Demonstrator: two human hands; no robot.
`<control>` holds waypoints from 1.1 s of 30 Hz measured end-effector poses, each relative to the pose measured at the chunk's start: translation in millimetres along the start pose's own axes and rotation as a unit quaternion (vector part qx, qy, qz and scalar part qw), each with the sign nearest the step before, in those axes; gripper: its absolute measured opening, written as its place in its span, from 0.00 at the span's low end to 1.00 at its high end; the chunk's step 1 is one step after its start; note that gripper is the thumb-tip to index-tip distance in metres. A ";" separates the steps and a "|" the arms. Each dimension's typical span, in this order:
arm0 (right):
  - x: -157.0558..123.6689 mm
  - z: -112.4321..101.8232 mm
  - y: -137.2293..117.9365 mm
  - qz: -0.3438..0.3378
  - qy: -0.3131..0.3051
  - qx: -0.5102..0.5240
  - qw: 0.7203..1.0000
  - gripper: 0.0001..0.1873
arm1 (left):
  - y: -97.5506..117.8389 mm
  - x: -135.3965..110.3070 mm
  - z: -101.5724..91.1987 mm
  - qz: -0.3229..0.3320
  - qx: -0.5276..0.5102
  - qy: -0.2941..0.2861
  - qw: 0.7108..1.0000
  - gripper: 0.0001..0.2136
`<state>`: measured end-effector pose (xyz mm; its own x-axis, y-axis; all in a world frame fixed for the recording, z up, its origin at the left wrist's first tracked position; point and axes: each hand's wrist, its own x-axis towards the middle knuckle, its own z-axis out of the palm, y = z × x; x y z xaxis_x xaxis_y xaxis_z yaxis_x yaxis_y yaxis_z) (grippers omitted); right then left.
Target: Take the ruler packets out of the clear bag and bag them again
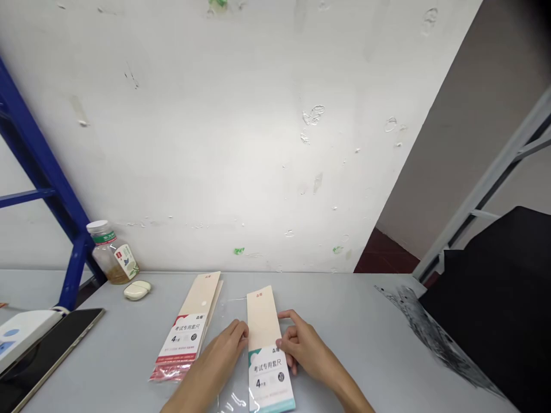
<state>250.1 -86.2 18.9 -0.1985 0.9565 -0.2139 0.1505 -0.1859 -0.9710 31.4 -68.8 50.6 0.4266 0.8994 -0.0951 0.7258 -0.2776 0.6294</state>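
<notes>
A cream ruler set pack (264,318) with a white and teal label lies upright in front of me, its Chinese print facing up. My right hand (303,344) grips its right edge, thumb on the front and index finger stretched along the side. At the left edge of the pack, my left hand (226,350) has its fingers pinched together on a clear plastic bag (232,398), which spreads flat beside and partly under the pack; the fingertips are partly hidden. Left of that hand lies a stack of similar packs (187,330) with red labels, in clear wrapping.
A lidded clear jar (112,252) and a small cream case (137,290) stand near the wall at left. A dark phone (51,350) and a white box (26,332) lie at the left edge. Dark crumpled plastic (426,321) and a black cloth (495,304) are at right.
</notes>
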 end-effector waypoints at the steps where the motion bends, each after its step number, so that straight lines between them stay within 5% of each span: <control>1: -0.5 1.3 -1.1 0.001 -0.001 0.006 1.000 0.20 | -0.6 0.9 0.8 0.002 0.005 0.004 1.000 0.11; 16: 1.9 -7.0 1.0 0.022 -0.009 0.021 1.000 0.21 | -3.5 3.1 6.4 0.004 0.017 -0.006 1.000 0.11; 33: 3.8 34.5 4.3 0.012 -0.054 0.072 0.996 0.22 | -6.4 2.4 12.8 0.042 0.026 -0.013 0.999 0.10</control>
<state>216.5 -91.2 10.2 -0.3011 0.9231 -0.2392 0.0180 -0.2453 -0.9693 34.7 -69.2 36.5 0.5010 0.8631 -0.0638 0.7130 -0.3698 0.5958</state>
